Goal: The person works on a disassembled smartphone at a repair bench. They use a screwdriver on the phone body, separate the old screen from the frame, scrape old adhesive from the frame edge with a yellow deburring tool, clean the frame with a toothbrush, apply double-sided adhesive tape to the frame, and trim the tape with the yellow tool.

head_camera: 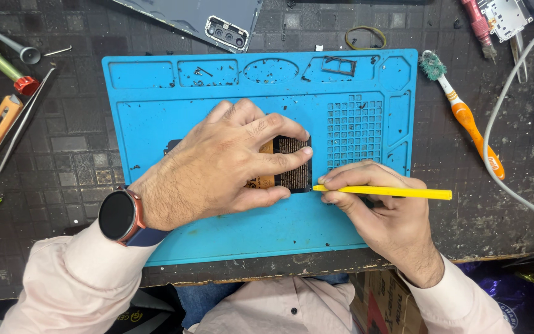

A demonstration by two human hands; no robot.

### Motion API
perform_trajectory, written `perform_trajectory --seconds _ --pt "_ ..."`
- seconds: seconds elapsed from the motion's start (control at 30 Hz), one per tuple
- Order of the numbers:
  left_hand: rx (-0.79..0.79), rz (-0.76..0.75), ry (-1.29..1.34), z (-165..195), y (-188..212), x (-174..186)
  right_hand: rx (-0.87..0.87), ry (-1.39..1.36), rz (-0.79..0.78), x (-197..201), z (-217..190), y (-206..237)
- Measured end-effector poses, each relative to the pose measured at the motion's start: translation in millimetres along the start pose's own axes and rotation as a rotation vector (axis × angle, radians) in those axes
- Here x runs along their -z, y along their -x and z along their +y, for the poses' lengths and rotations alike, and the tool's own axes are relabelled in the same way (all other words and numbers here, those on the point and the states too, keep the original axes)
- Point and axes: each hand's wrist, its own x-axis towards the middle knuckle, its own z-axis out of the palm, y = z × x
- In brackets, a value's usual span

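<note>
My left hand lies flat over the opened phone in the middle of the blue repair mat, fingers spread and pressing it down. My right hand pinches a yellow pry tool between thumb and forefinger, tip right at the phone's lower right corner. I'd say keep the tool shallow and nearly flat, and lean on the phone so it can't skid. A toothbrush lies off the mat's right edge; a back cover sits at the counter's far edge.
</note>
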Motion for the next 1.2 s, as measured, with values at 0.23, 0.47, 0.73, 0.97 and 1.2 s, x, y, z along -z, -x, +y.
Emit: perform_trajectory --seconds 0.23,0.47,0.73,0.97,1.2 --pt "0.001 -0.009 -0.001 0.1 -0.4 0.1 0.041 0.025 -0.010 -0.3 0.0 -0.8" --pt "-0.003 0.003 0.002 0.1 -0.5 -0.2 0.037 0.063 -0.005 -2.0 -5.3 -1.0" --pt "0.023 0.000 0.005 3.8 -0.3 0.5 -0.053 0.093 0.023 -3.0 -3.2 -1.7" --pt "0.032 0.036 -0.012 6.3 0.1 -1.2 -0.093 0.005 0.036 -3.6 -1.7 0.1" --pt "0.041 0.027 0.003 5.9 0.3 -0.1 -0.077 -0.011 0.029 -3.9 1.2 1.6"
